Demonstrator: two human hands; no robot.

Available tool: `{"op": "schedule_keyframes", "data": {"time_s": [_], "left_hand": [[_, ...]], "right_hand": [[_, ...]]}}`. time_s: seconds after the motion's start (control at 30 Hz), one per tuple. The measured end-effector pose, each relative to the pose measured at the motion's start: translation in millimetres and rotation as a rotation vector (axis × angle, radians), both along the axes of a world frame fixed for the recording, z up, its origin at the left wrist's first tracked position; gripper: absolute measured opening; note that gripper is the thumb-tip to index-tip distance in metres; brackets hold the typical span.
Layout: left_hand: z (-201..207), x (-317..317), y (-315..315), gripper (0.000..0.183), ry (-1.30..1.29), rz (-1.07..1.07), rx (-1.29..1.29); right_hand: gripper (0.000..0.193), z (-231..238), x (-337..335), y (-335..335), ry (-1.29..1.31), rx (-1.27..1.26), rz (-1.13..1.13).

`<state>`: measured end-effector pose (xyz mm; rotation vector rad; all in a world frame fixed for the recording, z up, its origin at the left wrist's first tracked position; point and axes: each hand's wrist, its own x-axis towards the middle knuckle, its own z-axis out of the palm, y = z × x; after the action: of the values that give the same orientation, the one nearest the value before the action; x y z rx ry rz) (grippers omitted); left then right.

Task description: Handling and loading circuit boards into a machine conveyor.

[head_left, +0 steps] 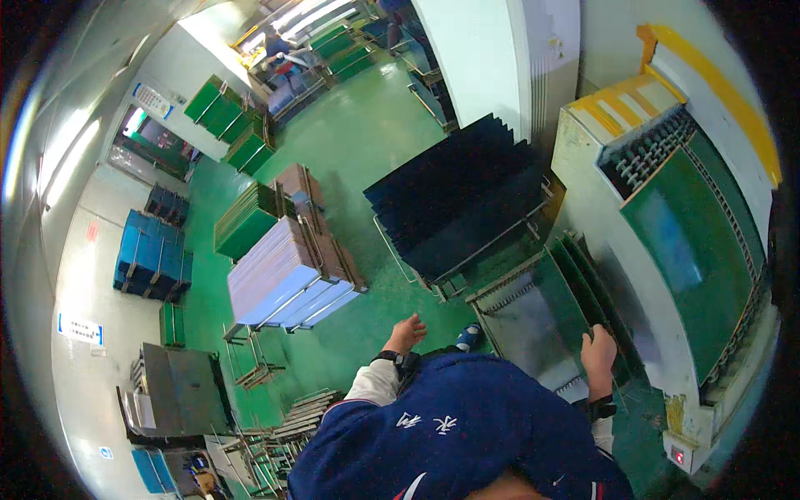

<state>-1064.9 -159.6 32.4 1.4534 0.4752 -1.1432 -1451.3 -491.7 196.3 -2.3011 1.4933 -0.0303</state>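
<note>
From my remote seat I see the big pale machine [617,267] to the right of the right hand [597,357], with a large green board [700,258] lying on its chains. Ahead of that hand and leftward, a wheeled-looking rack [492,248] holds a tight row of dark boards [467,196]. Ahead of the left hand [405,334] and further left, another rack [289,301] carries pale boards [271,271], with a stack of green boards [247,218] beyond them. Smaller, directly beside the right hand, a low rack [504,279] has a few thin green panels [587,279] upright in it, spaced apart.

The right hand is curled at the edge of these panels; I can't tell whether it pinches one or only touches. The left hand is open and empty, fingers loosely spread above the floor, well apart from the panels. I judge the step in hand to be handling a single panel at the low rack; the next move calls for a sure edge grip and the left hand's support.
</note>
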Motion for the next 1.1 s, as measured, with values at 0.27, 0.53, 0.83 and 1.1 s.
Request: {"op": "schedule_keyframes", "data": {"time_s": [0.27, 0.53, 0.83, 1.1], "left_hand": [[-5, -2, 6, 0.041, 0.009, -0.033, 0.011], [-25, 25, -17, 0.058, 0.016, -0.018, 0.000], [109, 115, -104, 0.072, -1.504, -0.157, 0.602], [152, 146, -167, 0.074, -1.750, -0.535, 0.446]], "right_hand": [[0.034, -4, 5, -19, 0.083, 0.009, -0.082], [0.037, -6, 8, -28, 0.170, 0.024, -0.169], [0.045, -27, 4, -22, 0.183, -0.021, -0.199], [0.044, -20, 9, -22, 0.130, -0.004, -0.182]]}}
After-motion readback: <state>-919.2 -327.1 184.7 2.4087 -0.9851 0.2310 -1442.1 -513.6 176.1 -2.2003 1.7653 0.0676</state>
